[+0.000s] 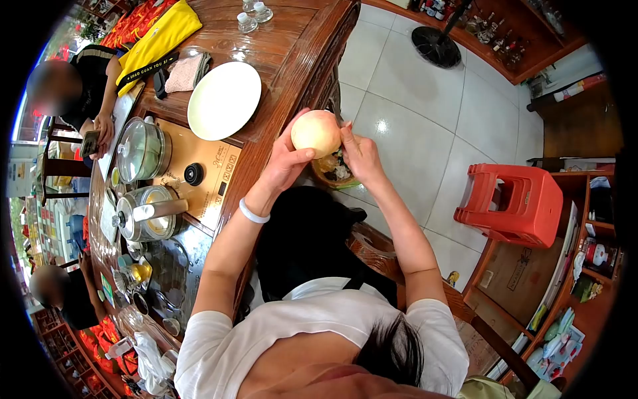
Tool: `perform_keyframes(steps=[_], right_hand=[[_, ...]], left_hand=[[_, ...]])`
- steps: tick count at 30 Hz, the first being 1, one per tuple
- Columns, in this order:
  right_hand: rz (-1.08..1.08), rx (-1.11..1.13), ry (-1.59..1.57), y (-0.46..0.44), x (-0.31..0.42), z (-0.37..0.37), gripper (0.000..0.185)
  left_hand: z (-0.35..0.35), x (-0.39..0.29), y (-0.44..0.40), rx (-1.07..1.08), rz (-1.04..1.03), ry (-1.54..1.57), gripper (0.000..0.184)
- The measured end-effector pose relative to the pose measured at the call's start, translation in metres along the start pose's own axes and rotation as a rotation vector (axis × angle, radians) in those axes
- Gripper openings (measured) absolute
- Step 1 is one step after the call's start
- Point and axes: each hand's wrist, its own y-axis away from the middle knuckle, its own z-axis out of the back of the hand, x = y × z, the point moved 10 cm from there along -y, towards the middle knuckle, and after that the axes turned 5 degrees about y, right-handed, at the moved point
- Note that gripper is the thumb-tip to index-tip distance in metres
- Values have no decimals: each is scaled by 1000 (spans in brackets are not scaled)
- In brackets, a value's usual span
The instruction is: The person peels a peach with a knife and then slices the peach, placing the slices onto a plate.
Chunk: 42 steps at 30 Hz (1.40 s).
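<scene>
A round, pale yellow and pink fruit (316, 133) is held up beside the table's edge, over a bin (330, 174) with scraps in it. My left hand (287, 158) is wrapped round the fruit from the left and below. At the fruit's right side my right hand (361, 154) has its fingers pressed together; what they hold, if anything, is hidden. A white oval plate (224, 101) lies on the wooden table (292, 40), to the left of the fruit.
Glass pots (142, 150) and a tea tray (174, 256) stand on the table. Across it sit two people, one holding a phone (90, 143). Red stacked stools (512, 205) and a black stand base (436, 46) are on the tiled floor at the right.
</scene>
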Motion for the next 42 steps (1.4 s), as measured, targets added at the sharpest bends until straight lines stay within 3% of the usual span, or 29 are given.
perform_keyframes(steps=[2, 6, 9, 19, 21, 25, 34, 36, 40, 42], right_hand=[[31, -23, -2, 2, 6, 1, 62], [145, -106, -18, 3, 18, 8, 59], [162, -114, 98, 2, 19, 8, 59], [109, 12, 292, 4, 17, -1, 72], [214, -58, 209, 5, 20, 1, 70], [218, -7, 155, 4, 22, -3, 69], [108, 107, -64, 4, 14, -14, 70], [-65, 251, -208, 8, 3, -25, 67], [-51, 232, -253, 8, 5, -23, 66], [-28, 172, -301, 6, 5, -17, 54]], left_hand=[[-7, 4, -1, 79, 67, -11, 82], [-6, 4, -1, 45, 57, -21, 83], [0, 7, 1, -32, 57, 202, 82], [-5, -4, 1, -4, 7, -36, 87], [-5, -4, 1, -7, -3, -55, 87], [-2, -5, 0, -8, -8, -107, 87], [1, -8, 0, -29, -29, -167, 89], [1, -8, 0, -35, -26, -179, 89], [3, -2, 0, -11, -9, -164, 84], [-2, -1, 1, 23, 12, -159, 80]])
